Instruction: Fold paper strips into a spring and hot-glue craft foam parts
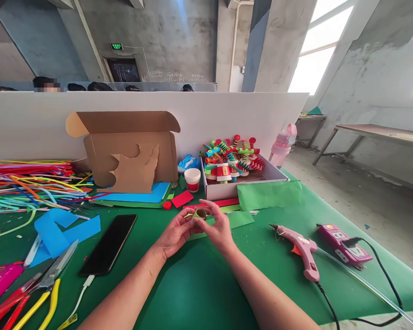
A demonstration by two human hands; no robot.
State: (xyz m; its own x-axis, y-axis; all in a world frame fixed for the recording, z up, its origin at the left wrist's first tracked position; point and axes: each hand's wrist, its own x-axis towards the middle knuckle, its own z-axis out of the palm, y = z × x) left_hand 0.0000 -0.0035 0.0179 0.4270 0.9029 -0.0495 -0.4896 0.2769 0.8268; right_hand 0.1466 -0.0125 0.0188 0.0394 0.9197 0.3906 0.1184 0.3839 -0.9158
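Over the middle of the table, both hands hold a short cardboard tube [201,214] with a green outside and a brown inner wall. My left hand [176,230] grips its left side with thumb and fingers. From the right, my right hand [219,228] pinches it, thumb at the near side and fingers behind. Part of the tube is hidden by the fingers. Just beyond the hands lie a green paper strip [241,219], a red paper piece [182,199] and a small red round cap [167,205].
A white box [223,190] of colourful paper figures stands behind, beside paper cups [192,178] and an open cardboard box [131,123]. A pink glue gun [301,250] with its cord lies right. At left are a phone [109,245], scissors [57,270] and pipe cleaners [30,183].
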